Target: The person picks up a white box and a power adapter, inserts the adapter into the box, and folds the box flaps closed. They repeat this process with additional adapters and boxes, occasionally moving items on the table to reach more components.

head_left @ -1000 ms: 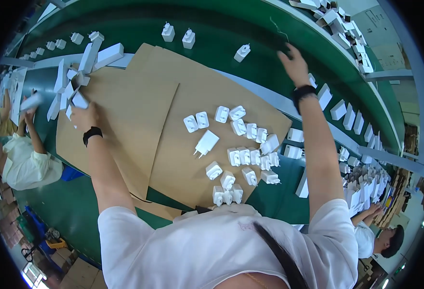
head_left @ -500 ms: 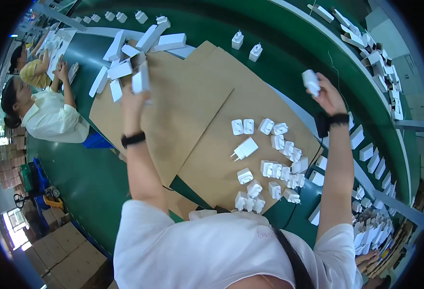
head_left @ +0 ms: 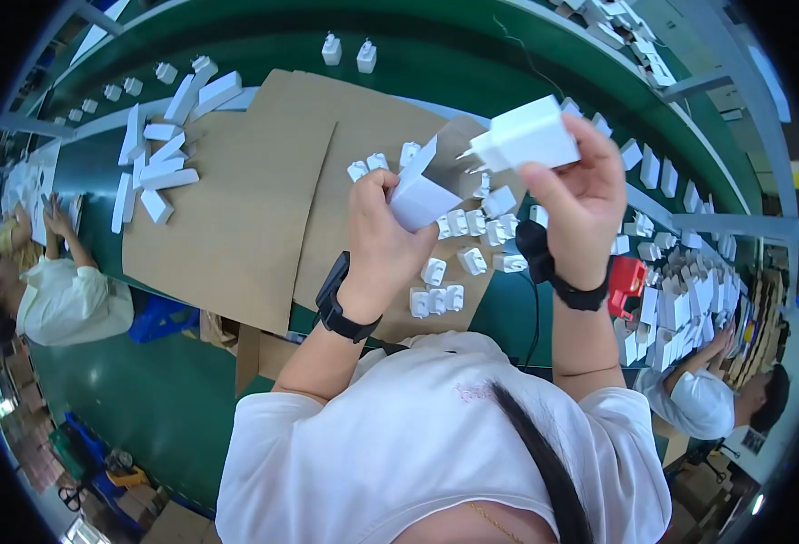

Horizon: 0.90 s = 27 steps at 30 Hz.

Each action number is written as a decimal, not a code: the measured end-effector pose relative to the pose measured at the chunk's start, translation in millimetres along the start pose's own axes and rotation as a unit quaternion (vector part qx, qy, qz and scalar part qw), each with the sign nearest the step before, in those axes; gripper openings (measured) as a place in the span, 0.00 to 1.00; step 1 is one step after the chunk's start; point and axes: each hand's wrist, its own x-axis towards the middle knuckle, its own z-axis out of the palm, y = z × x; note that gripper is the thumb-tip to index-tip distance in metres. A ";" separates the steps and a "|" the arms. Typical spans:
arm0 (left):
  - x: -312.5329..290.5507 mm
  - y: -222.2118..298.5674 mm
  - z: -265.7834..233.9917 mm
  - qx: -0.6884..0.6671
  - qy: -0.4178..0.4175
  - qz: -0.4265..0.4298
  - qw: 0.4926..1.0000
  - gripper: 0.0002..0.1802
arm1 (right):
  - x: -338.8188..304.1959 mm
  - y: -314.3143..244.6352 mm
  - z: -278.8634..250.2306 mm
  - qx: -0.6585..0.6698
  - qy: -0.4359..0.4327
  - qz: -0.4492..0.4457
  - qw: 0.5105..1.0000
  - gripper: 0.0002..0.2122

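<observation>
My left hand (head_left: 383, 227) is closed around a small white box (head_left: 428, 192) whose flaps stand up at its open end. Beside it, my right hand (head_left: 585, 186) grips a white plug charger (head_left: 528, 136) by its body between thumb and fingers. The charger's pins point left toward the box's mouth, and the charger lies apart from the box's inside as far as I can see. Below my hands, several more white plug chargers (head_left: 436, 301) stand on a brown cardboard sheet (head_left: 227, 208). My hands and the box hide some of them.
A pile of white boxes (head_left: 168, 172) lies at the cardboard's far left. Chargers (head_left: 367, 56) stand on the green conveyor (head_left: 436, 72) beyond. At right are a red object (head_left: 627, 287) and many white boxes (head_left: 685, 304). Co-workers sit at left (head_left: 73, 295) and right (head_left: 703, 399).
My left hand has come from the box pile toward the middle with a box. My right hand has brought the charger inward beside it. The view has shifted to the right.
</observation>
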 end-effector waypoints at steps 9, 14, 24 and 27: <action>-14.2 19.8 3.5 0.040 -0.007 0.081 0.996 0.32 | -27.2 9.5 -14.0 -0.190 -0.036 -0.048 0.980 0.16; -5.4 5.2 6.9 0.026 -0.003 0.042 0.999 0.31 | -3.2 11.2 -29.0 -0.363 -0.186 -0.042 0.912 0.12; 41.5 -42.1 -25.3 0.095 0.004 0.091 0.991 0.35 | 25.2 92.3 -12.2 -0.043 -0.029 0.242 0.969 0.35; 78.0 -157.3 -115.2 0.335 0.252 -0.043 0.907 0.36 | 84.1 154.2 -106.0 -0.066 0.095 0.309 0.944 0.28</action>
